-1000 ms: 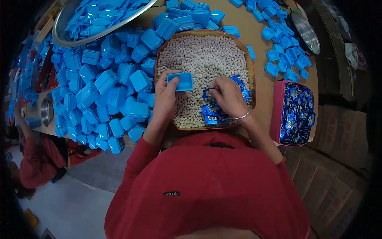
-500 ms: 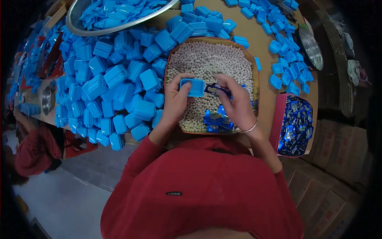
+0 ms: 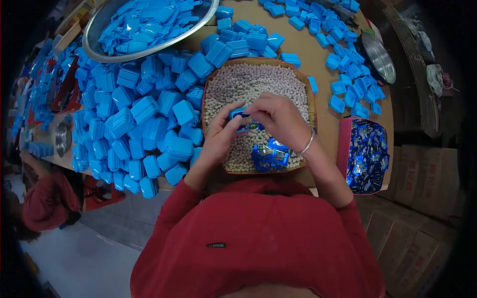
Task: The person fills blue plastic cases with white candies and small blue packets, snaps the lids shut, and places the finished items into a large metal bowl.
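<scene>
1. Box: over the tray's middle, in my left hand, thumb on the near side. Firm but light grip, I judge, so the walls don't flex.
2. Packet: at the box mouth. Best tucked flat, corners inside the rim.
3. Right hand: fingers bent at the packet; can't tell if they pinch it. Fingertips should press, not crumple.
4. Tray: beads below; spare packets at 5 o'clock.
5. Shut boxes, 9 o'clock: elbow clear.
</scene>
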### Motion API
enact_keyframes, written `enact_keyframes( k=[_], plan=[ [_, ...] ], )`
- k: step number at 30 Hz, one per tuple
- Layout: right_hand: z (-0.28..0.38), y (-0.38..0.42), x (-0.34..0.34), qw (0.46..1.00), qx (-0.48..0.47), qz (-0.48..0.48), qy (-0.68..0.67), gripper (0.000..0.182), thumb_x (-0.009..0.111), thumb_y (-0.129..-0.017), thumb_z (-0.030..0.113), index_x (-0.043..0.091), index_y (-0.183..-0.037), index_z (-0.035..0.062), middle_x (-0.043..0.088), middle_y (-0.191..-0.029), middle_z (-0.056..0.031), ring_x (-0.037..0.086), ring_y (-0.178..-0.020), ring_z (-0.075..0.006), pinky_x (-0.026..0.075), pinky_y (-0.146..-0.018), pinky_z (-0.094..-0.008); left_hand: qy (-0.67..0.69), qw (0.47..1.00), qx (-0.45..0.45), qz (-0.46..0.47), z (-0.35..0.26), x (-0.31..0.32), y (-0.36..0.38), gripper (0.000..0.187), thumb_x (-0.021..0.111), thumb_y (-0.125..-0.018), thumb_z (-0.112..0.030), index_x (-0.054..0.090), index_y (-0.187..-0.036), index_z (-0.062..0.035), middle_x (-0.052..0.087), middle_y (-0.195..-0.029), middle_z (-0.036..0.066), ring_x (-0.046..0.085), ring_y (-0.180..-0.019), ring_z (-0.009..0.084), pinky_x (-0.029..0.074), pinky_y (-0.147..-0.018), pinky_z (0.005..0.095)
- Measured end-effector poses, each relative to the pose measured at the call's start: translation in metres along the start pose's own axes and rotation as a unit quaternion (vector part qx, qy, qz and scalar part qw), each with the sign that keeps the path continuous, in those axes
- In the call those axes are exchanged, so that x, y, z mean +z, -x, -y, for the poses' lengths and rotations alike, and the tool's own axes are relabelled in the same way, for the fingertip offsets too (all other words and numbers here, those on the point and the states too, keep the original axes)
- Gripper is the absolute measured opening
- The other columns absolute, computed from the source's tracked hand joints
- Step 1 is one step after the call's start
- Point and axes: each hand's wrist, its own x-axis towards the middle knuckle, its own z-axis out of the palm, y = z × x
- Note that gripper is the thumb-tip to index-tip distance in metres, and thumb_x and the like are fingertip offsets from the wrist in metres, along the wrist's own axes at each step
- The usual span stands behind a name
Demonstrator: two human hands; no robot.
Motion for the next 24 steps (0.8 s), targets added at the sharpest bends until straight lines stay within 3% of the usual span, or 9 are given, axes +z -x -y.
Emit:
enact_keyframes(
  k=[3, 7, 10, 12, 14, 15, 18, 22, 24],
  plan=[
    [0.008, -0.004, 0.009, 0.991, -0.08, -0.048, 0.095, 0.016, 0.064, -0.079, 0.0, 0.063, -0.094, 0.0044, 0.057, -0.087, -0.0109, 0.06, -0.078, -0.0274, 0.049, -0.063, -0.0337, 0.043, 0.999, 0.016, -0.011, -0.003, 0.001, 0.001, 0.036, 0.047, -0.097, -0.015, 0.044, -0.132, -0.0061, 0.049, -0.127, 0.005, 0.051, -0.111, 0.0139, 0.051, -0.088, 0.0372],
    [-0.002, -0.005, 0.028, 0.969, -0.186, -0.156, 0.053, 0.031, 0.068, -0.076, 0.001, 0.058, -0.105, 0.0044, 0.057, -0.098, -0.0143, 0.06, -0.088, -0.0307, 0.05, -0.07, -0.0349, 0.092, 0.995, 0.023, 0.007, 0.004, -0.008, 0.001, 0.036, 0.047, -0.097, -0.016, 0.044, -0.131, -0.0059, 0.05, -0.126, 0.006, 0.052, -0.111, 0.016, 0.051, -0.088, 0.036],
    [0.003, -0.007, 0.014, 0.971, -0.146, -0.19, 0.019, 0.028, 0.068, -0.079, 0.007, 0.058, -0.105, 0.0051, 0.056, -0.106, -0.0148, 0.056, -0.098, -0.0316, 0.047, -0.084, -0.0392, 0.151, 0.988, 0.007, -0.025, -0.003, -0.005, 0.0, 0.035, 0.047, -0.097, -0.017, 0.045, -0.13, -0.0053, 0.053, -0.122, 0.007, 0.056, -0.107, 0.0159, 0.052, -0.086, 0.0343],
    [0.004, -0.025, 0.0, 0.971, -0.131, -0.194, 0.044, 0.023, 0.067, -0.079, 0.004, 0.059, -0.1, 0.0043, 0.057, -0.103, -0.0147, 0.057, -0.098, -0.0311, 0.047, -0.083, -0.0385, 0.216, 0.976, -0.018, -0.026, -0.009, -0.008, -0.001, 0.034, 0.05, -0.096, -0.016, 0.046, -0.128, -0.005, 0.055, -0.118, 0.006, 0.058, -0.102, 0.0153, 0.053, -0.084, 0.0328],
    [0.007, -0.064, -0.007, 0.973, -0.135, -0.182, 0.034, 0.014, 0.066, -0.079, 0.002, 0.06, -0.091, 0.0029, 0.059, -0.095, -0.0134, 0.059, -0.09, -0.0286, 0.048, -0.077, -0.0365, 0.181, 0.982, -0.035, -0.029, -0.006, -0.009, -0.003, 0.037, 0.058, -0.091, -0.015, 0.047, -0.125, -0.0051, 0.055, -0.115, 0.006, 0.057, -0.102, 0.0144, 0.053, -0.082, 0.0314],
    [0.009, -0.088, -0.01, 0.974, -0.14, -0.175, 0.038, 0.011, 0.065, -0.079, 0.001, 0.06, -0.088, 0.0027, 0.06, -0.092, -0.0126, 0.06, -0.087, -0.0274, 0.048, -0.075, -0.0356, 0.158, 0.986, -0.018, -0.045, -0.007, -0.003, -0.002, 0.042, 0.068, -0.083, -0.013, 0.05, -0.12, -0.0053, 0.058, -0.105, 0.005, 0.059, -0.092, 0.0128, 0.053, -0.075, 0.0277],
    [0.0, -0.178, 0.0, 0.978, -0.172, -0.104, 0.057, 0.008, 0.064, -0.078, 0.007, 0.062, -0.083, 0.0018, 0.063, -0.082, -0.0133, 0.063, -0.077, -0.0324, 0.05, -0.068, -0.0377, 0.035, 0.995, 0.002, -0.09, 0.005, -0.007, -0.005, 0.037, 0.074, -0.074, -0.006, 0.057, -0.108, -0.0048, 0.061, -0.087, 0.002, 0.059, -0.073, 0.0099, 0.05, -0.064, 0.0236],
    [-0.043, -0.306, 0.038, 0.946, -0.04, 0.008, 0.321, 0.012, 0.059, -0.079, 0.012, 0.064, -0.088, 0.0041, 0.066, -0.091, -0.0176, 0.065, -0.086, -0.0336, 0.052, -0.074, -0.0403, -0.039, 0.995, 0.038, -0.085, 0.009, -0.01, -0.005, 0.029, 0.069, -0.075, 0.002, 0.059, -0.1, -0.0049, 0.061, -0.094, 0.002, 0.059, -0.083, 0.0099, 0.05, -0.072, 0.0255],
    [-0.049, -0.343, 0.055, 0.936, 0.037, 0.021, 0.35, 0.021, 0.061, -0.076, 0.012, 0.061, -0.095, 0.0039, 0.065, -0.097, -0.02, 0.064, -0.091, -0.035, 0.051, -0.079, -0.0436, -0.046, 0.993, 0.055, -0.09, 0.009, -0.011, -0.004, 0.027, 0.069, -0.075, 0.002, 0.059, -0.099, -0.005, 0.061, -0.094, 0.002, 0.058, -0.083, 0.0095, 0.049, -0.072, 0.0248]
  ],
)
